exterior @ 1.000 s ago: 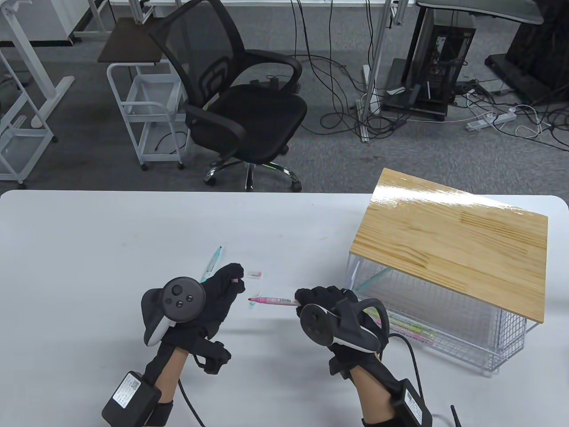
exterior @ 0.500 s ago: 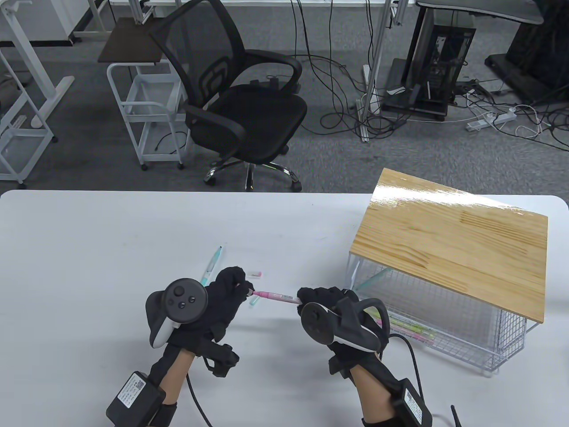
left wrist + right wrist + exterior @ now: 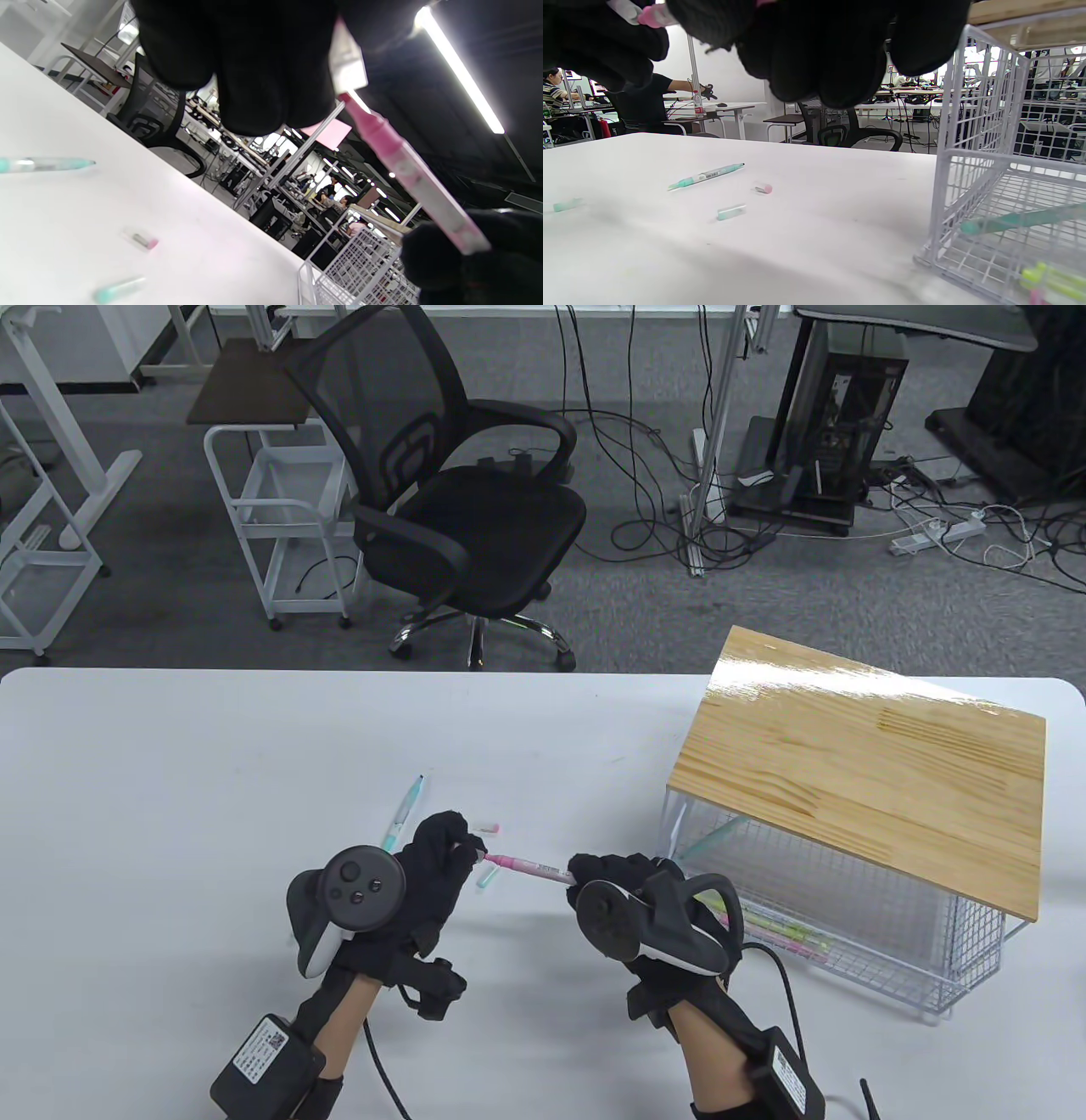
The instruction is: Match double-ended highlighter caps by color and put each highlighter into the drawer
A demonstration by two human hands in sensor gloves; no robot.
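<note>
A pink highlighter (image 3: pixel 526 867) hangs above the white table (image 3: pixel 170 780) between both hands. My right hand (image 3: pixel 577 872) grips its right end. My left hand (image 3: pixel 472 848) pinches a small clear cap (image 3: pixel 348 63) that sits at the highlighter's left tip (image 3: pixel 373 127). On the table behind lie a teal highlighter (image 3: pixel 403 812), a loose pink-ended cap (image 3: pixel 488 826) and a teal cap (image 3: pixel 486 880). The wire drawer (image 3: pixel 848 899) stands open at the right under a wooden top (image 3: pixel 865 763), with several highlighters (image 3: pixel 785 931) inside.
In the right wrist view a second teal cap (image 3: pixel 566 205) lies at the far left of the table, and a teal highlighter (image 3: pixel 1022 220) leans inside the drawer (image 3: pixel 950 169). An office chair (image 3: pixel 458 492) stands beyond the table's far edge.
My left hand moved right with the cap until it met the pink highlighter's left tip. The right hand stayed almost still, and the highlighter's left end rose a little.
</note>
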